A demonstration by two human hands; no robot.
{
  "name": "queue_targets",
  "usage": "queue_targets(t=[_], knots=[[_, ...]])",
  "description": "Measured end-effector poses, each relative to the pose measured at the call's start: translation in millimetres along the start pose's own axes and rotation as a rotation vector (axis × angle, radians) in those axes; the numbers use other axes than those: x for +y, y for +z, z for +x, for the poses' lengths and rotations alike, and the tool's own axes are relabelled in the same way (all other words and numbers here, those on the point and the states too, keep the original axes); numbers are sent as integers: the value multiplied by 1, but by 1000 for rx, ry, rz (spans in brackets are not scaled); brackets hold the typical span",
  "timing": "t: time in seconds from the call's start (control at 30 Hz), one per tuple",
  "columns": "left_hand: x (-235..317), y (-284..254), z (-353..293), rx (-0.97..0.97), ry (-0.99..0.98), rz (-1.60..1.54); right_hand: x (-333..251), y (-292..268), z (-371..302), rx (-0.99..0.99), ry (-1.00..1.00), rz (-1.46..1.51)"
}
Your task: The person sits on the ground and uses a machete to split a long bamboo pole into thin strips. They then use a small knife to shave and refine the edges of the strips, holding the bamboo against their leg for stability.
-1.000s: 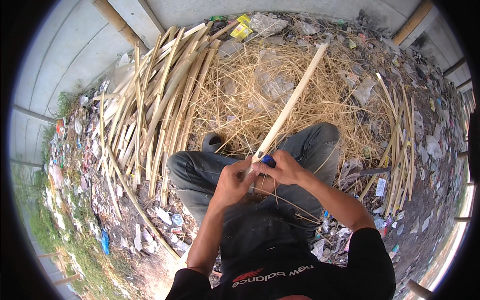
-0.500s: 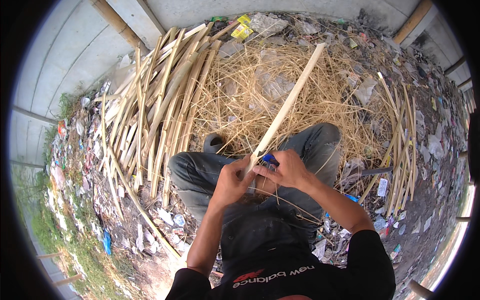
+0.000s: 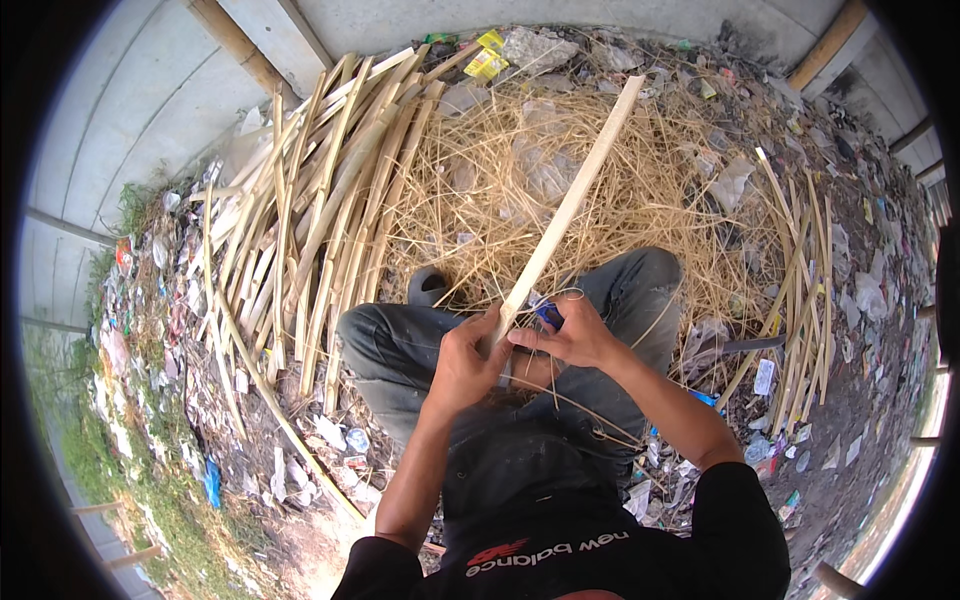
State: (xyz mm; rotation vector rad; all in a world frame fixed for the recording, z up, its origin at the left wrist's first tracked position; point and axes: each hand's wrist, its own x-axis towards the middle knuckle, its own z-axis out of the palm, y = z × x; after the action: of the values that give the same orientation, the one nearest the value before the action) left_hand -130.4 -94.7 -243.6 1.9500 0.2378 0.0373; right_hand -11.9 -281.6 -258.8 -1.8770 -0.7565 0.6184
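Observation:
A long pale bamboo strip slants up and to the right from my lap, its far end over the straw-like shavings. My left hand is closed around its near end. Just right of it, my right hand grips a small knife with a blue handle, held close against the strip's edge. Most of the blade is hidden by my fingers and the strip. A thin curled shaving stands out by the knife. My crossed legs in dark trousers lie beneath both hands.
Many split bamboo strips are heaped at the left. Fine shavings cover the ground ahead. A smaller bundle of thin strips lies at the right. Litter is scattered around, and a pale panel wall with bamboo posts stands behind.
The bamboo strip has tilted slightly left and its far end sits a little higher. The knife and my right hand have shifted slightly right, and a curled shaving now shows beside them.

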Motion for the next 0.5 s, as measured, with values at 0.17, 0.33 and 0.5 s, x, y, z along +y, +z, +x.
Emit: queue_targets(t=[0.17, 0.33, 0.5], knots=[[-3, 10, -1, 142, 56, 114, 1, 15, -4, 243, 17, 178], [7, 16, 2, 138, 63, 119, 1, 34, 0, 356, -105, 360], [2, 13, 8, 85, 99, 59, 7, 36, 4, 500, -455, -9]])
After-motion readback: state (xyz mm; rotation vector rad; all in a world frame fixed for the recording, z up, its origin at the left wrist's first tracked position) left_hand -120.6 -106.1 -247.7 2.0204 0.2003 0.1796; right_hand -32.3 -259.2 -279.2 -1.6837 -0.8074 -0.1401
